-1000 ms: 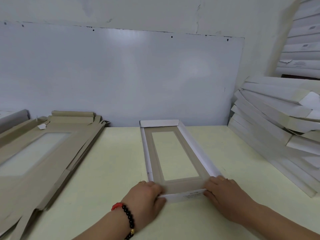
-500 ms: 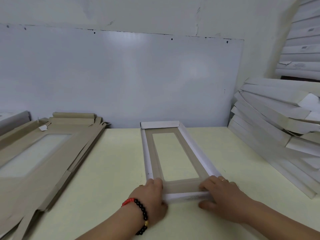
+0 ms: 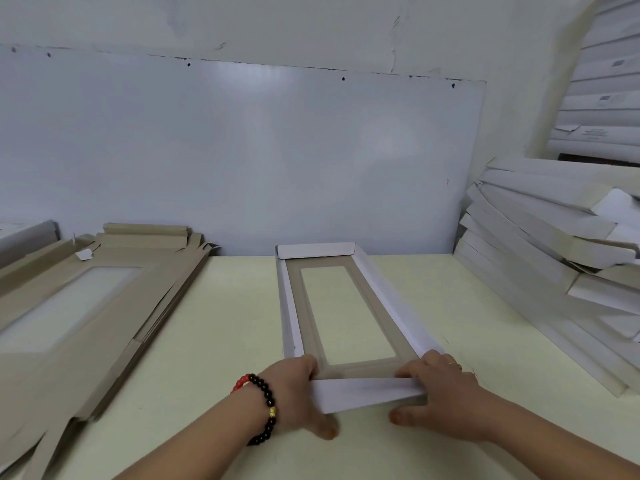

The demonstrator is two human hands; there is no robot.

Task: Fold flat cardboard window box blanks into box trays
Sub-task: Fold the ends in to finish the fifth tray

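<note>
Flat blanks (image 3: 79,306): lying stacked at the worktop's (image 3: 225,341) left, brown side up.
My left hand (image 3: 294,396): pinching the near flap (image 3: 363,393), thumb underneath.
Box tray (image 3: 346,306): lying mid-worktop, long axis running away from me toward the wall.
My right hand (image 3: 443,400): gripping the flap's other end.
Folded boxes (image 3: 554,254): leaning piled at right; their print is unreadable.

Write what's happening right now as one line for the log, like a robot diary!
step: folding near end flap | tray: other three walls up | left hand: grips flap's left end | right hand: grips right end | flat blanks: waiting at left
</note>
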